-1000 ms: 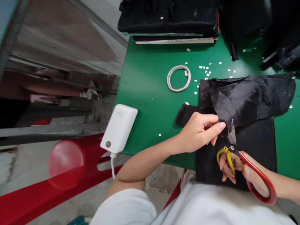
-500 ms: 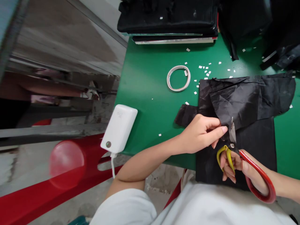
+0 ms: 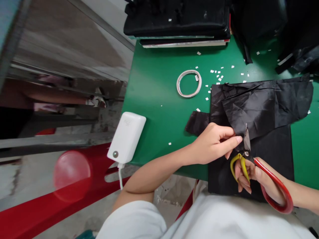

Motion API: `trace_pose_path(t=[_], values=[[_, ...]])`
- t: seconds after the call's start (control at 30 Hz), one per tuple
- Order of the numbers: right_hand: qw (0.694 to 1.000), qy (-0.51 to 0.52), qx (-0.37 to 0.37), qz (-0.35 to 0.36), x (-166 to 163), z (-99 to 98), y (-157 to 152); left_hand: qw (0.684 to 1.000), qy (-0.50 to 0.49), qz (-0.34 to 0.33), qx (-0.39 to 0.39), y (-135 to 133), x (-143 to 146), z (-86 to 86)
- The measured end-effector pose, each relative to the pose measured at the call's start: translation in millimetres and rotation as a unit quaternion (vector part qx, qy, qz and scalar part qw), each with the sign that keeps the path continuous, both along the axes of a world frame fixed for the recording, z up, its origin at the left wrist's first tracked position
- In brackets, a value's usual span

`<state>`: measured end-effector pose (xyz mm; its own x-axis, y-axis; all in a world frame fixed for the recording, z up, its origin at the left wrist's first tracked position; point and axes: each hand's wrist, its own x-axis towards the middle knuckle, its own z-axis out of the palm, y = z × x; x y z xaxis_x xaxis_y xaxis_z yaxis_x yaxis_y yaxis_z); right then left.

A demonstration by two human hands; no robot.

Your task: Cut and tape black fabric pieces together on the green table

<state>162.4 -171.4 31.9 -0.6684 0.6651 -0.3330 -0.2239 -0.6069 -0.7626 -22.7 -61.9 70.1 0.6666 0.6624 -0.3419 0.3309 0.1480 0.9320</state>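
My left hand pinches the lower corner of a crumpled black fabric piece that lies on a flat black fabric panel on the green table. My right hand grips scissors with one yellow and one red handle. The scissor blades point up into the black fabric right beside my left fingertips. The blades look nearly closed.
A white power bank with a cable sits at the table's left edge. A loop of white tape and several small white paper bits lie further back. A stack of black fabric stands at the far edge, more black material at the far right.
The scissors and my right hand shifted slightly up and left, toward the fabric edge. My left hand keeps its pinch on the fabric.
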Motion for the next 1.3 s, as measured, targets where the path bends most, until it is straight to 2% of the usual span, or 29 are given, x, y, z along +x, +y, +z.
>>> trace_pose_path(t=[0.8,1.3], values=[[1.000,0.007,-0.001,-0.013,0.0,-6.1,-1.4,1.000,0.004,-0.007,0.012,-0.1,-0.7,-0.4],[1.000,-0.004,-0.014,-0.013,-1.2,-1.4,1.2,1.000,0.002,-0.007,0.014,0.3,-0.5,-0.9]])
